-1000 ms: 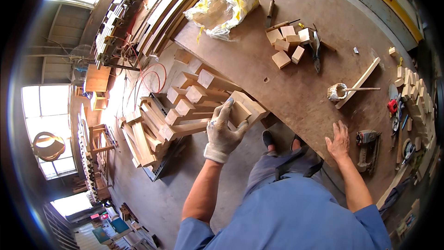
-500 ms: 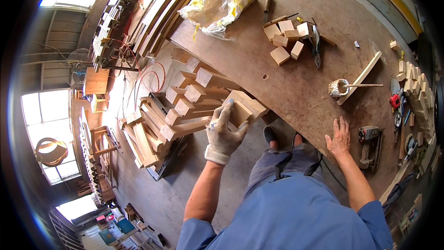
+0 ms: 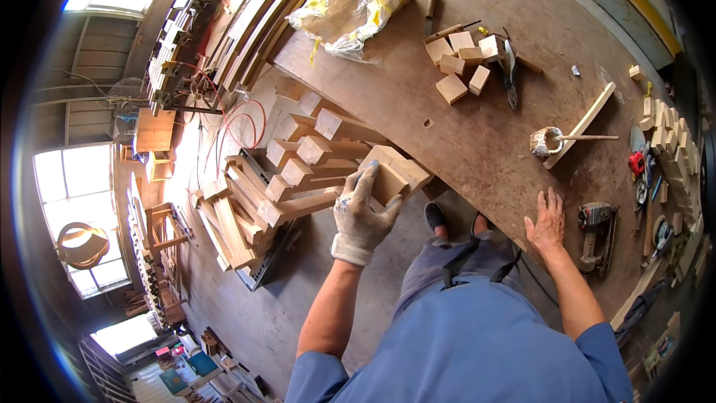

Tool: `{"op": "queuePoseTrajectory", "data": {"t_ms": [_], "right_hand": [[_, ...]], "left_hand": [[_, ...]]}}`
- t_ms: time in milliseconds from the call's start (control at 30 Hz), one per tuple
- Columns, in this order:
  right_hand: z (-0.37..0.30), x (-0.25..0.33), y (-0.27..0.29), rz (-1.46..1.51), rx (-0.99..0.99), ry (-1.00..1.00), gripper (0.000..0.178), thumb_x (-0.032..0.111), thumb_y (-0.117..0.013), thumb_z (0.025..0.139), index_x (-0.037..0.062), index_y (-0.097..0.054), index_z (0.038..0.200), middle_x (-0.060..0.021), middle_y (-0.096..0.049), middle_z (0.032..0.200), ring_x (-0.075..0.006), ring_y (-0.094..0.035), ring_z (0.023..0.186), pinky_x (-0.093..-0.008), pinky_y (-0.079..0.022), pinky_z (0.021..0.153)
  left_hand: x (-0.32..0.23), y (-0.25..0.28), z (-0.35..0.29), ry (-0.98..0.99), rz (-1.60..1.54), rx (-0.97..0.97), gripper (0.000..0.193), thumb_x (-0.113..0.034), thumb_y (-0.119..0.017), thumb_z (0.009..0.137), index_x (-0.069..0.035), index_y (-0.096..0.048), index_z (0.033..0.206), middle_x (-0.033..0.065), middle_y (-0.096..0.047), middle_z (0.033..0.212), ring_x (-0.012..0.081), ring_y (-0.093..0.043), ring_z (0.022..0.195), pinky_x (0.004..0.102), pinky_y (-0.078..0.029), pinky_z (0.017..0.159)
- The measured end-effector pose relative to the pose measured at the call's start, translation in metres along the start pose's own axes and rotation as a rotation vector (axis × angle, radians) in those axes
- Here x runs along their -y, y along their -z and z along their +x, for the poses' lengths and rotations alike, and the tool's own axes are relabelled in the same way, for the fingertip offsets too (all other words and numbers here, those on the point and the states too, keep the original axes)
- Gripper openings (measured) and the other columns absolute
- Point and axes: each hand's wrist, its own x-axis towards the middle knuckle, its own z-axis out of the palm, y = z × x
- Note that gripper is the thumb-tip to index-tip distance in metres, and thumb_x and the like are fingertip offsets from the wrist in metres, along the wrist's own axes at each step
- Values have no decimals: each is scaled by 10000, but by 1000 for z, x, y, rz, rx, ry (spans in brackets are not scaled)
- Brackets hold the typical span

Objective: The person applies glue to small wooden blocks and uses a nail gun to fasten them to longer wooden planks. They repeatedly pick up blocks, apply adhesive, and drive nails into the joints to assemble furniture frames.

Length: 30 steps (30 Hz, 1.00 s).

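My left hand (image 3: pixel 365 213) wears a pale work glove. Its fingers and thumb are bent around the near end of a light wooden piece (image 3: pixel 406 169), which juts out beside the workbench. That piece lies at the right end of a stack of squared timber parts (image 3: pixel 317 151); the glove hides some of their joints. My bare right hand (image 3: pixel 547 222) lies flat on the brown workbench (image 3: pixel 477 157) near its front edge, fingers spread, holding nothing. To the right of that hand is a nail gun (image 3: pixel 597 235). A crusted pot (image 3: pixel 546 142) with a stick stands beyond it.
Several small wood blocks (image 3: pixel 451 89) and pliers (image 3: pixel 510 75) sit mid-bench. A crumpled plastic bag (image 3: pixel 354 7) is at the far left of the bench. A wood strip (image 3: pixel 589 116) touches the pot. Hand tools and more blocks (image 3: pixel 671 130) line the right side.
My gloved left hand has shifted very slightly at the wooden piece. My right hand and the things on the bench stay where they were.
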Motion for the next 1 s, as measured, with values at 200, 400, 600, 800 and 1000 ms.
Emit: {"op": "queuePoseTrajectory", "data": {"t_ms": [200,400,600,800,1000], "right_hand": [[0,1,1,-1,10,-7,849,256,-852,813,-36,-479,1517,-268,-372,1633,-439,-362,1497,-515,-367,1227],[0,2,2,8,10,-10,847,245,-853,812,-35,-479,1518,-269,-373,1632,-440,-363,1496,-517,-370,1224],[0,6,7,55,18,-34,832,209,-844,806,-40,-484,1514,-277,-378,1632,-457,-354,1498,-515,-333,1248],[-1,2,2,32,-4,-10,843,235,-859,806,-37,-485,1510,-271,-374,1634,-439,-356,1503,-525,-373,1217],[-1,3,1,32,0,-22,845,235,-859,806,-32,-482,1514,-267,-378,1633,-438,-353,1506,-530,-371,1218]], "left_hand": [[2,-3,-2,20,-6,-19,732,-198,-910,722,-54,-653,1392,168,-689,1291,378,-686,1145,466,-547,996],[0,-2,-1,18,22,-13,709,-188,-906,738,-41,-658,1385,178,-697,1291,368,-707,1142,438,-579,983],[-3,-1,-1,15,26,-19,695,-184,-908,742,-41,-670,1379,177,-700,1295,359,-715,1155,430,-592,981],[0,-3,-2,42,7,-18,695,-197,-919,734,-51,-682,1371,168,-705,1285,361,-710,1149,436,-578,985],[3,-4,-3,69,-13,-19,707,-203,-925,709,-75,-695,1365,152,-711,1275,364,-702,1130,449,-557,988]]}}
